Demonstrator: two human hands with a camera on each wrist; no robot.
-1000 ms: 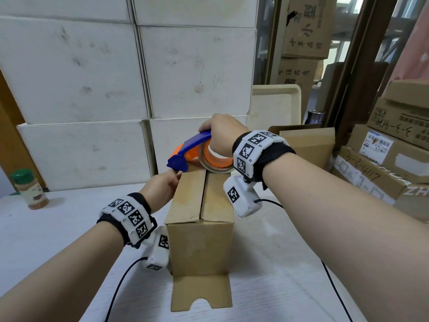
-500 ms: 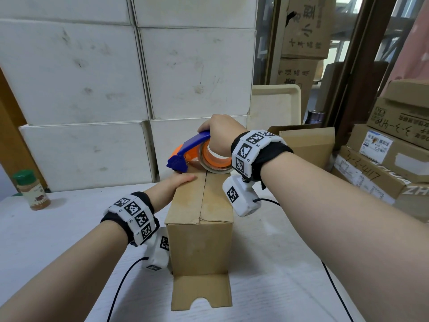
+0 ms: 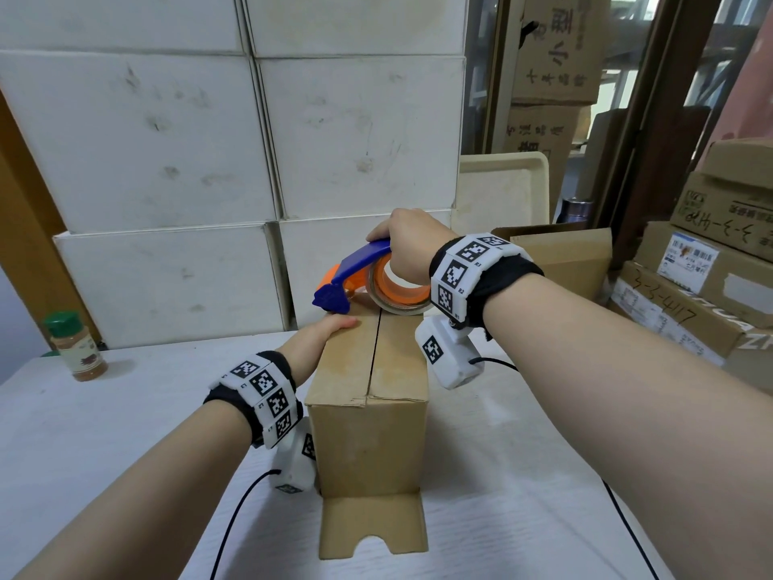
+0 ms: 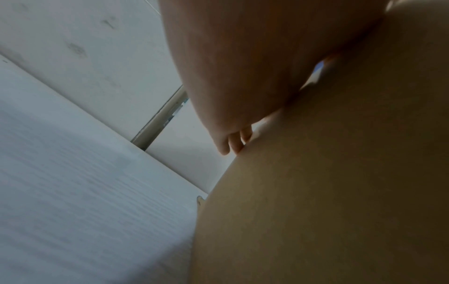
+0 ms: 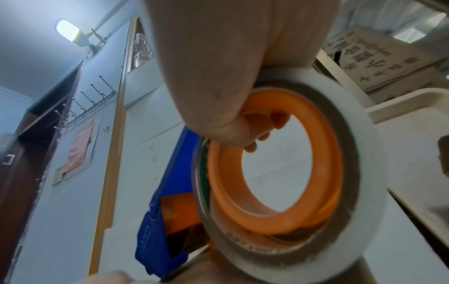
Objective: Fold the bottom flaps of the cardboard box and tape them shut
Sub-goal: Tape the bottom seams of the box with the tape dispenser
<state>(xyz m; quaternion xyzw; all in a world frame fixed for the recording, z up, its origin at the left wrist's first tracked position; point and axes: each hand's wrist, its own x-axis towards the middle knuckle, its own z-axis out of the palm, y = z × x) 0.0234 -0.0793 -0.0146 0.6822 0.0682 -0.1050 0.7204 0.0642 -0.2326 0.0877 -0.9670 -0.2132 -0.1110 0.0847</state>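
Observation:
A brown cardboard box (image 3: 370, 437) stands on the white table, two top flaps folded flat and meeting at a centre seam (image 3: 373, 357). One loose flap (image 3: 372, 523) lies flat on the table towards me. My right hand (image 3: 408, 244) grips a blue and orange tape dispenser (image 3: 368, 282) with its tape roll (image 5: 274, 178), resting at the far end of the seam. My left hand (image 3: 320, 341) lies with straight fingers on the left flap and the box's left side (image 4: 328, 192). No tape is visible along the seam.
A spice jar (image 3: 75, 347) with a green lid stands at the table's left edge. White boxes (image 3: 167, 161) are stacked behind. A cream tray (image 3: 502, 190) and brown cartons (image 3: 711, 261) crowd the right. Wrist-camera cables (image 3: 234, 521) trail over the table.
My left hand has moved from the far left corner under the dispenser onto the top of the left flap, its fingers now straight. The right hand and dispenser have barely shifted.

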